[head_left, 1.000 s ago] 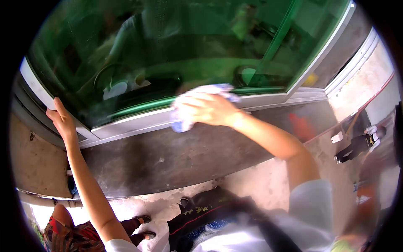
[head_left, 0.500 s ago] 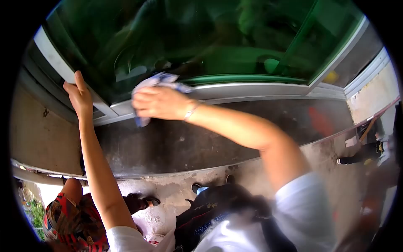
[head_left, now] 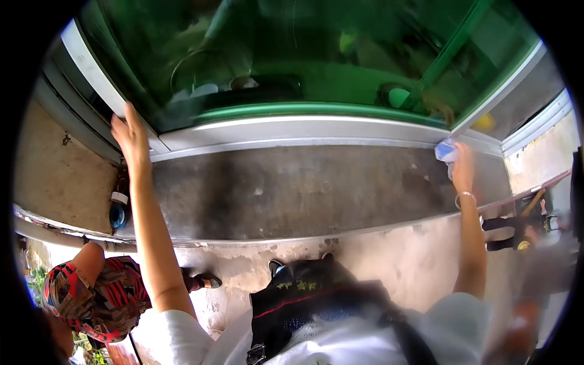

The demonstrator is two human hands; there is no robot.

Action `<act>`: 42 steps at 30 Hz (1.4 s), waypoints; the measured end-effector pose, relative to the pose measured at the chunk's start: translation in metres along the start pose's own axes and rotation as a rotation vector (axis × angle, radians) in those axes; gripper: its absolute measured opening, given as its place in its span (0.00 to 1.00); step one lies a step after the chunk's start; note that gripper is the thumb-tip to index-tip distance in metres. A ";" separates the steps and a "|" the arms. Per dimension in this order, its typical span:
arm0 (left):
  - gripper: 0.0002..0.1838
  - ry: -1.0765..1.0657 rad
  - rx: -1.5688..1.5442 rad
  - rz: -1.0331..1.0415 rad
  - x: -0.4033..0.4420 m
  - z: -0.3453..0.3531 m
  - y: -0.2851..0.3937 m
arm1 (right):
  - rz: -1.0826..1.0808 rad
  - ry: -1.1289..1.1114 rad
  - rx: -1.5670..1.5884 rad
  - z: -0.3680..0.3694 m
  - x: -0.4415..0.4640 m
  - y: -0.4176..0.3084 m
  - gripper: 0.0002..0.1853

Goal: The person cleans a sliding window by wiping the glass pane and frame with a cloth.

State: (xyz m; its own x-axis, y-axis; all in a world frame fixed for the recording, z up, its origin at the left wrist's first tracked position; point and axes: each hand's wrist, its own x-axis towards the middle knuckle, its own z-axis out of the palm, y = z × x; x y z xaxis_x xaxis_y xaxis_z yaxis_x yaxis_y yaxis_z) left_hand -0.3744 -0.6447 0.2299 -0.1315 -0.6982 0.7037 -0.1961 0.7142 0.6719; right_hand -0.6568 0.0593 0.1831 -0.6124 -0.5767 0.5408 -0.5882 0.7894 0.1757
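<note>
A window with green-tinted glass (head_left: pixel 261 79) fills the top of the head view, set in a silver metal frame (head_left: pixel 292 132). My left hand (head_left: pixel 132 137) grips the upright left part of this frame, thumb on the near face and fingers around the edge. At the lower right corner of the frame, my right hand (head_left: pixel 463 167) is closed on a white and blue cloth (head_left: pixel 447 151). The cloth is bunched up and touches the bottom rail. A thin bracelet circles my right wrist.
Below the window runs a dark grey sill (head_left: pixel 292 188). A blue roll of tape (head_left: pixel 118 214) lies at its left end. A person in a red patterned shirt (head_left: pixel 91 295) is at lower left; another person (head_left: pixel 517 234) appears at right. Dim things show through the glass.
My right hand has swept the cloth from the left end of the bottom rail to its right corner. The left hand still holds the frame, and the view has shifted slightly.
</note>
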 end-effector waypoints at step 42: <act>0.31 -0.083 0.205 0.091 -0.149 0.074 0.143 | 1.309 0.257 1.403 0.102 -0.030 0.325 0.22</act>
State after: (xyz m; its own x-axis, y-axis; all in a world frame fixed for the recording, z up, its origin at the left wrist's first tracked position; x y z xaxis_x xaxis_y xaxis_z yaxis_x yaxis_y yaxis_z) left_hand -0.4546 -0.4420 0.2042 -0.2358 -0.6394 0.7318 -0.3716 0.7552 0.5400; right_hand -0.8833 0.3123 0.1400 -0.9518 0.2826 -0.1189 0.0809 -0.1426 -0.9865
